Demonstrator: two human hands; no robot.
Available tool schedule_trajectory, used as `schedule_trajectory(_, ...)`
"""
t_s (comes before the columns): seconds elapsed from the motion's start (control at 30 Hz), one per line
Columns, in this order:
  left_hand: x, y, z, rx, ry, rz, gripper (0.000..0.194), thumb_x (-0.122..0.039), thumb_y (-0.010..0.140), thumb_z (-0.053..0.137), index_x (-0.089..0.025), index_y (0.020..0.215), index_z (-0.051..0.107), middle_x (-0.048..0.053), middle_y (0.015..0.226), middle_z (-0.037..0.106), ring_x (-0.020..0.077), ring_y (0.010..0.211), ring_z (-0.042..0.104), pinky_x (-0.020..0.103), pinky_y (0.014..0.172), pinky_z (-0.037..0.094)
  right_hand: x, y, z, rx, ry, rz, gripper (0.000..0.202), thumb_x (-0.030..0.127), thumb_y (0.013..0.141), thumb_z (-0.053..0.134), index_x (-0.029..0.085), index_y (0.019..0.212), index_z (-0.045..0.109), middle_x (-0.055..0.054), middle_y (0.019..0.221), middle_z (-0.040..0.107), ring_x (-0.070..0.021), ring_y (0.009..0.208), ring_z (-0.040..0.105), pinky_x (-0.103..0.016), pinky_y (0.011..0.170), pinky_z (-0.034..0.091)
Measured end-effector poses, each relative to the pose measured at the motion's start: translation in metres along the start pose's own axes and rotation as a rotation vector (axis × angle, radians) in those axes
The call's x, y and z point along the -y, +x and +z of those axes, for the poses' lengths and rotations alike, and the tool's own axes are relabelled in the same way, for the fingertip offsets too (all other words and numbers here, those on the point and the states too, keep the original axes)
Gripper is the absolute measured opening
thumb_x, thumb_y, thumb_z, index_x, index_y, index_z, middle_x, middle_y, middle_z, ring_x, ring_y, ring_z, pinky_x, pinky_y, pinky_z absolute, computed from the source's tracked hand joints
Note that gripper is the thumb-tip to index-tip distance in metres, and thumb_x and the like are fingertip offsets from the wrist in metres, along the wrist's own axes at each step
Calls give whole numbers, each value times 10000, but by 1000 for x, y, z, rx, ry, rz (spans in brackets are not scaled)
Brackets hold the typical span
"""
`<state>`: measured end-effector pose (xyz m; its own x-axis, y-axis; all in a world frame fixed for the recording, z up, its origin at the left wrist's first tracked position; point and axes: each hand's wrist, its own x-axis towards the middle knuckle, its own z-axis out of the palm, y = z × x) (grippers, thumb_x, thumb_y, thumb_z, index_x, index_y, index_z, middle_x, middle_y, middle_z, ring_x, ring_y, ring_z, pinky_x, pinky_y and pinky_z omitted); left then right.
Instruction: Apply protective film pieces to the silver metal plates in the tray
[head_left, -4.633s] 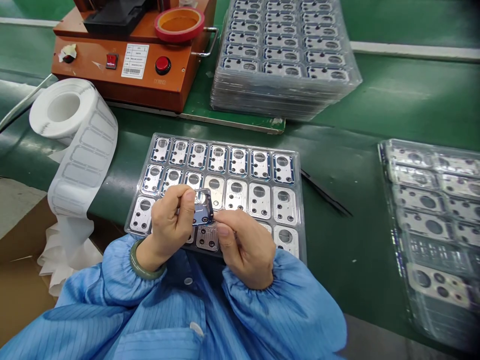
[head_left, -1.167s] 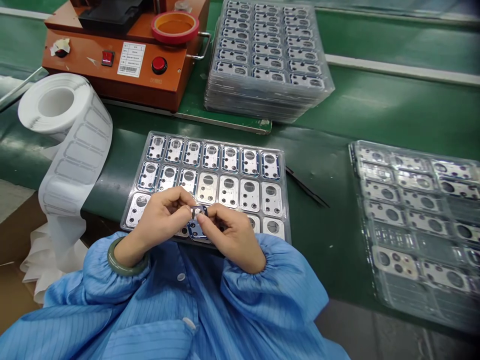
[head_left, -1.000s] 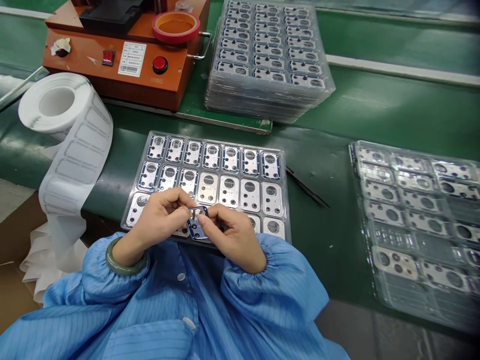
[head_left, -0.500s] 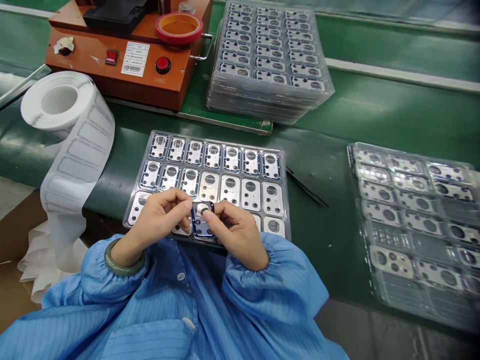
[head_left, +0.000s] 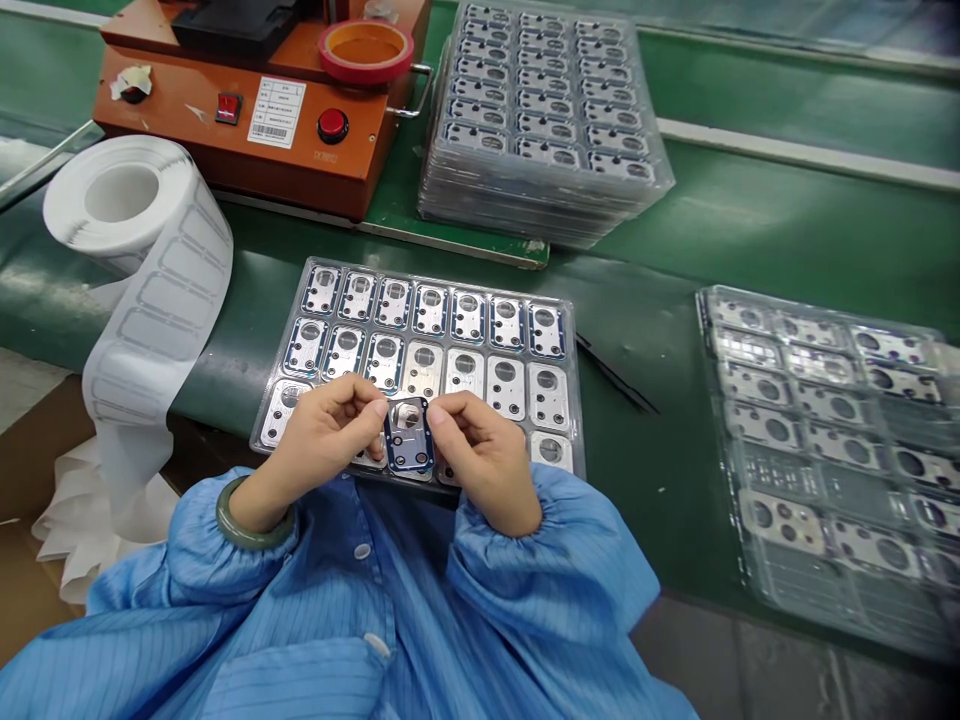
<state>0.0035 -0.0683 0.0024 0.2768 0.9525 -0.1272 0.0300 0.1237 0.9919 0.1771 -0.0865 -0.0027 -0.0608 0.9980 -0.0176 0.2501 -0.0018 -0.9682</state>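
A small metal plate with a dark blue rim, a large round hole and smaller holes is held up between both hands. My left hand pinches its left edge, the wrist circled by a green bangle. Thumb and fingers of my right hand close on its upper right edge. Under the hands lies a clear tray with rows of similar silver plates; some in the upper rows carry blue rims. The hands hide part of the lower rows.
Behind stand an orange machine with a red tape roll on it, and a tall stack of filled trays. Black tweezers lie right of the tray. More trays are at the right, a white label roll at the left.
My right thumb has moved off the plate's face to its upper right edge, uncovering the large hole. The view has shifted slightly.
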Motion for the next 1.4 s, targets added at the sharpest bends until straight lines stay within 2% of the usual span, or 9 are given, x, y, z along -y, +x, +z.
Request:
schedule_trajectory(0.27,2,-1,0,-35,21,27,145,-271,855,572,-170,757,538,-52,488,575,73,414,576,159,452,491,0,2,4,25,30,4,35,222,766,535,188,776,533,51,570,495,-80,481,460,-206,463,394)
schedule_trajectory(0.37,1,-2,1,-75,36,55,160,-270,853,574,-171,736,527,-54,478,571,70,403,570,147,434,473,0,2,3,65,49,-5,57,195,769,526,185,820,549,41,601,525,-84,512,488,-210,495,420)
schedule_trajectory(0.6,3,0,-1,-296,-43,114,186,-328,846,602,-173,769,532,-52,486,604,92,404,596,171,443,503,1,-1,-1,101,86,4,162,289,839,520,161,897,601,-6,646,599,-116,540,555,-253,521,473)
schedule_trajectory(0.77,8,1,-2,-355,-78,122,180,-328,844,616,-175,787,540,-52,501,617,87,424,606,161,452,503,2,-2,0,108,64,12,159,306,819,551,158,855,599,-12,638,608,-118,535,551,-261,522,480)
schedule_trajectory(0.93,4,-1,2,-366,-37,125,209,-354,843,612,-173,777,531,-59,493,610,94,419,615,161,433,496,2,-1,2,93,40,21,117,290,805,549,175,804,570,-2,618,592,-109,523,532,-244,502,461)
schedule_trajectory(1.1,4,-1,4,-350,-10,161,173,-312,870,581,-173,790,518,-62,505,613,83,428,621,151,447,497,3,2,3,117,33,12,47,232,781,542,185,781,540,40,578,528,-72,471,463,-198,452,417)
schedule_trajectory(1.2,4,-1,3,-346,-24,160,152,-288,884,564,-175,794,516,-63,518,617,79,441,626,146,455,497,4,1,2,129,48,14,63,240,793,544,181,814,544,35,589,535,-84,494,497,-211,476,439)
schedule_trajectory(1.3,4,0,3,-322,-24,150,156,-287,884,564,-171,790,519,-62,513,607,81,452,628,156,480,509,4,0,1,92,66,8,141,295,826,554,170,890,570,9,640,582,-113,557,558,-248,536,480)
schedule_trajectory(1.4,3,2,5,-254,-18,98,174,-312,875,574,-158,799,546,-49,551,602,89,480,635,181,504,531,0,0,3,-1,64,22,190,330,833,584,171,938,588,3,672,602,-124,578,578,-266,563,497)
